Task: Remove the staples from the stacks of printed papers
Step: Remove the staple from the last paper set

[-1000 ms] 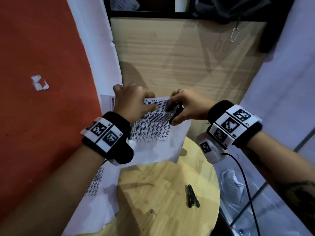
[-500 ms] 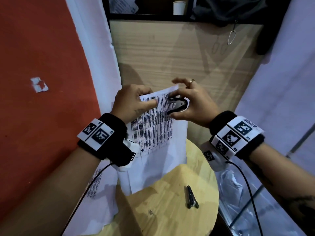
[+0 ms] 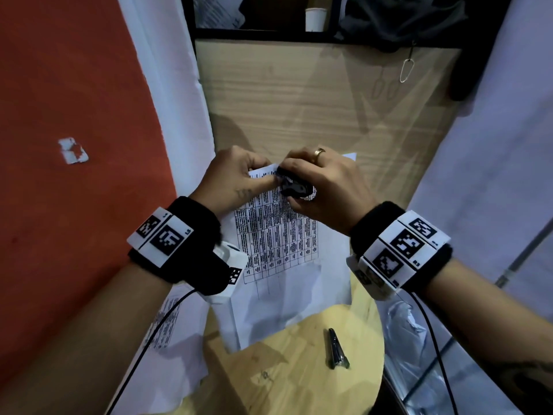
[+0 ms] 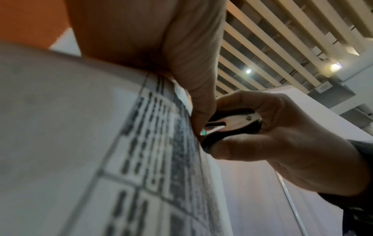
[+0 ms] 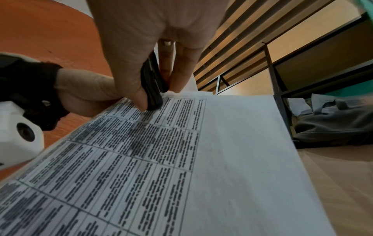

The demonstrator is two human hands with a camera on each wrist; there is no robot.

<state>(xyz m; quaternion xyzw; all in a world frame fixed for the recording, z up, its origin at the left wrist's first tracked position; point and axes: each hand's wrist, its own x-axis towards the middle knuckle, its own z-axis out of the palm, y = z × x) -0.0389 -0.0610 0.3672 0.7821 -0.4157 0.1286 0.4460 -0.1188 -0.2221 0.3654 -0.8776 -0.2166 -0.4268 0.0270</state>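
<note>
A stack of printed papers (image 3: 278, 244) with a dense table hangs lifted above the round wooden stool (image 3: 299, 378). My left hand (image 3: 239, 178) pinches its top left corner, thumb on the print. My right hand (image 3: 323, 187) grips a black staple remover (image 3: 294, 187) between thumb and fingers and presses its jaws against that same corner, right beside my left thumb. The left wrist view shows the staple remover (image 4: 232, 124) squeezed, its metal claws touching the sheet edge (image 4: 193, 127). From the right wrist the remover (image 5: 153, 86) sits on the page's top rows (image 5: 141, 143). The staple itself is hidden.
A second dark staple remover (image 3: 336, 348) lies on the stool. More printed sheets (image 3: 167, 339) hang off its left side. A wooden panel (image 3: 314, 100) stands behind, an orange floor (image 3: 59, 205) to the left, crumpled plastic (image 3: 404, 330) to the right.
My right hand has swung from the page's right side over to the top left corner beside my left thumb. The stack has stayed raised and turned a little more upright.
</note>
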